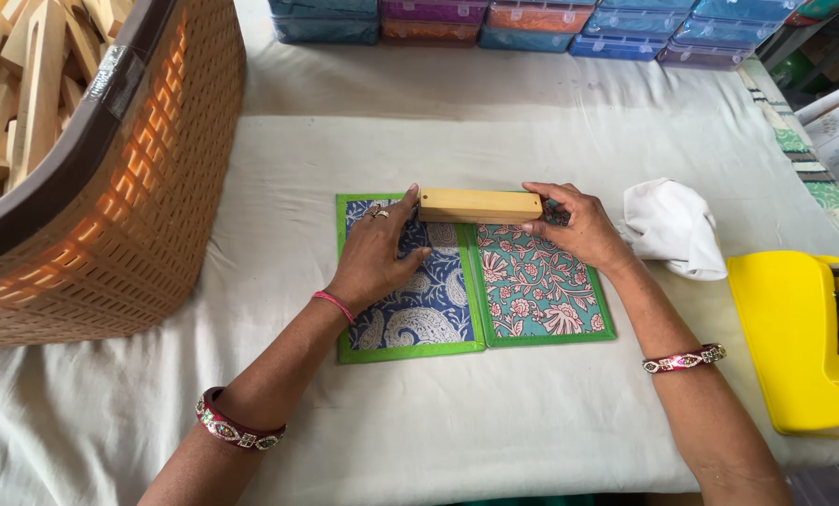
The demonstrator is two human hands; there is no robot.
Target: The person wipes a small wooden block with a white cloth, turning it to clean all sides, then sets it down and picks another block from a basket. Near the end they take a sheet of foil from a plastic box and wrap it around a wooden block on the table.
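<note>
Nearest the camera, two forearms reach in from 6 o'clock, each with one beaded bangle; the left wrist also has one thin pink thread.

Past them, one fabric folder (pixel 476 281) lies open flat on the white cloth (pixel 438 422), green-edged, with two panels: one blue paisley at the left, one teal floral at the right. It looks already spread out and squared to the table edge.

At the folder's 12 o'clock edge sits one wooden block (pixel 479 205), lying lengthwise across the seam between the panels. The left hand (pixel 377 253) rests palm-down on the blue panel with its fingers closed against the block's left end; the right hand (pixel 579 228) pinches the right end between thumb and fingers. So both hands grip the one block, and it sits low on the folder; whether it touches the fabric I cannot tell. As a judgement, the work is at an early stage: the folder is laid open, the block is being placed, and nothing is yet wrapped or closed.

At 3 o'clock of the folder lies one crumpled white rag (pixel 673 225), and nearer the table edge one yellow plastic device (pixel 794 337).

At 9 o'clock stands one brown slotted basket (pixel 138 215), holding many more wooden pieces (pixel 35 75), too piled to count.

Farthest, at 12 o'clock, runs a row of lidded plastic boxes (pixel 532 19), at least seven stacks across.
</note>
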